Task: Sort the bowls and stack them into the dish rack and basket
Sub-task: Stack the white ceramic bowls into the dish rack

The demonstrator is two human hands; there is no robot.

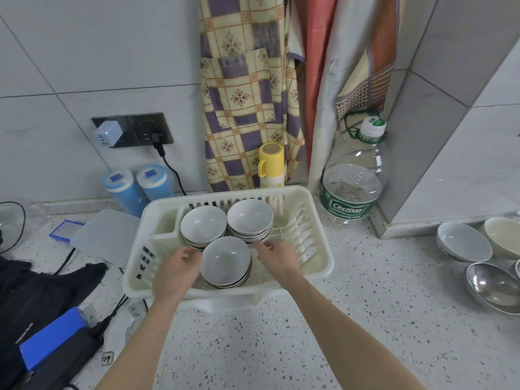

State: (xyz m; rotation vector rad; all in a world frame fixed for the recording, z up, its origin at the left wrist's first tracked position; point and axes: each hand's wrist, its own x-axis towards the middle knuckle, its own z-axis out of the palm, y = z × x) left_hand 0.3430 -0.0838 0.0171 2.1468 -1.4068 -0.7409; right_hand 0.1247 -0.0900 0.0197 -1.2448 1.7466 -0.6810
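A white plastic dish rack stands on the speckled counter and holds three stacks of white bowls. One stack is at the back left and another at the back right. The front stack sits between my hands. My left hand curls its fingers against that stack's left side. My right hand lies at its right side, fingers loosely spread and about touching the rim. At the far right lie a white bowl, a cream bowl and a steel bowl.
A big water bottle and a yellow flask stand behind the rack, and aprons hang on the wall. Two blue containers, a clear lid, a black bag and cables lie at the left.
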